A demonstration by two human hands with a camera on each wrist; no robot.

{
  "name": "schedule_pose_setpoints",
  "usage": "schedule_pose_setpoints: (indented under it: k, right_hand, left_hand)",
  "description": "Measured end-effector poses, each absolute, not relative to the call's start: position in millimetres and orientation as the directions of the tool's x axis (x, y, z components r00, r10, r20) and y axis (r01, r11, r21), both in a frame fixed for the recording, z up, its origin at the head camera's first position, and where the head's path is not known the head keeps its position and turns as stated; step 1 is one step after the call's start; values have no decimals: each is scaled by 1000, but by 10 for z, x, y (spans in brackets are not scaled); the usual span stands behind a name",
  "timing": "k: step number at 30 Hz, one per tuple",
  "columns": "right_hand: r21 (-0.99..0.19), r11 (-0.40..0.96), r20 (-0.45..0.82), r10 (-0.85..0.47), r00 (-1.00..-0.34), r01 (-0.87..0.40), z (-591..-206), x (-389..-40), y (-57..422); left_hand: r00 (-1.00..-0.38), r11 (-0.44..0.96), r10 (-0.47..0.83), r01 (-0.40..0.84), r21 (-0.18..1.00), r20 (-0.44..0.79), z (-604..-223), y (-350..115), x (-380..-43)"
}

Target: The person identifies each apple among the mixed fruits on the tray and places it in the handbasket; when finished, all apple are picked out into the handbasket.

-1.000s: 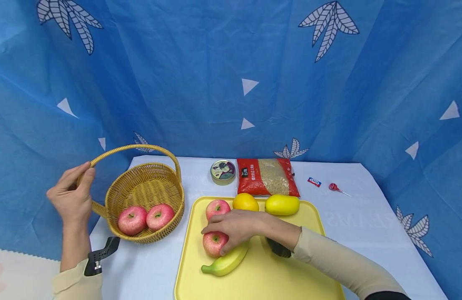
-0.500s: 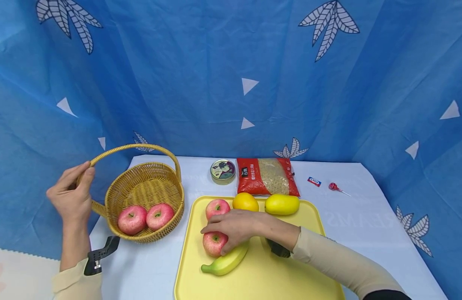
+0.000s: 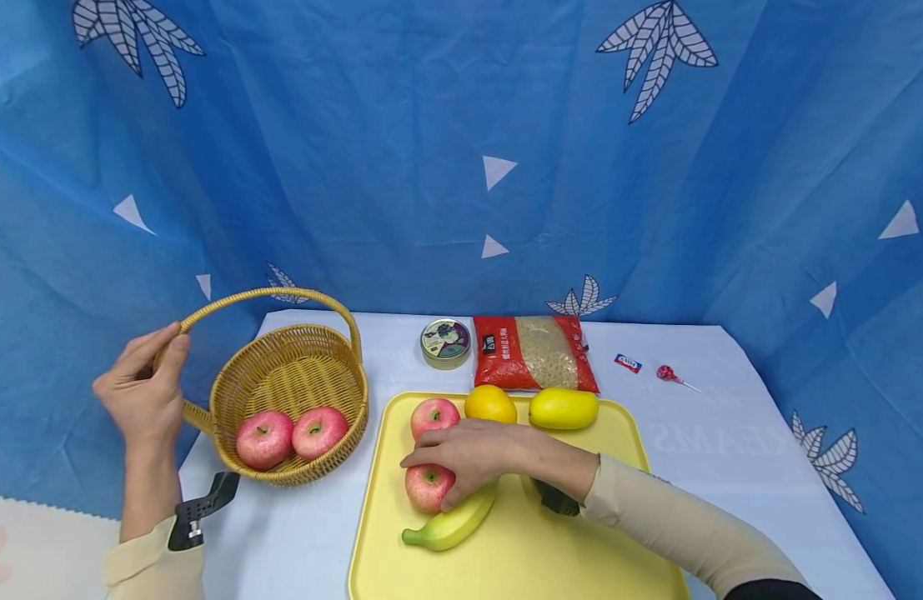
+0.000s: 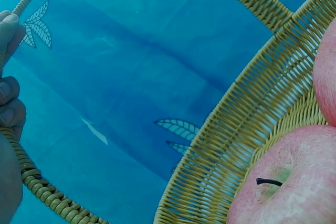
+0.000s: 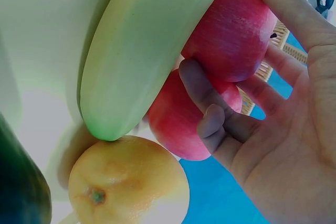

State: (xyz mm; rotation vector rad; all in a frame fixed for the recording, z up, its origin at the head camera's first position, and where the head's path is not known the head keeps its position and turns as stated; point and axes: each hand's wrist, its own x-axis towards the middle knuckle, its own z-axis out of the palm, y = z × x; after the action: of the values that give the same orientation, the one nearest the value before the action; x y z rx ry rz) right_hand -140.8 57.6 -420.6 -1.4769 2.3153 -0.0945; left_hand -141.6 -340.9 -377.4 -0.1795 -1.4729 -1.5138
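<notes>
My left hand [image 3: 142, 387] grips the arched handle [image 3: 281, 293] of a wicker basket [image 3: 228, 392] at the left. Inside the basket lie two pink-red apples [image 3: 264, 442], side by side. On the yellow tray [image 3: 581, 550], my right hand [image 3: 472, 454] holds another apple [image 3: 429, 489], thumb on the near side and fingers on the far side. A banana [image 3: 449, 525] lies right against that apple. Just behind the hand is one more apple [image 3: 434, 414], beside an orange [image 3: 491, 404]. The right wrist view shows the held apple [image 5: 233, 30] between thumb and fingers.
A yellow mango-like fruit [image 3: 564, 409] sits at the tray's back. Behind the tray are a round tin [image 3: 445, 343] and a red bag of pasta [image 3: 536, 354]. A small wrapper [image 3: 628, 363] and a lollipop [image 3: 667, 374] lie to the right. A dark green thing [image 5: 21, 182] is partly visible.
</notes>
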Motion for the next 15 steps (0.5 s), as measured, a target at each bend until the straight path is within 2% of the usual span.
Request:
schedule_pose_setpoints:
  k: [15]
  right_hand:
    - [-257, 444, -291, -883, -370, -858, -4208, -1403, 577]
  left_hand:
    - [-503, 197, -521, 715, 671, 689, -3749, -3376, -1404]
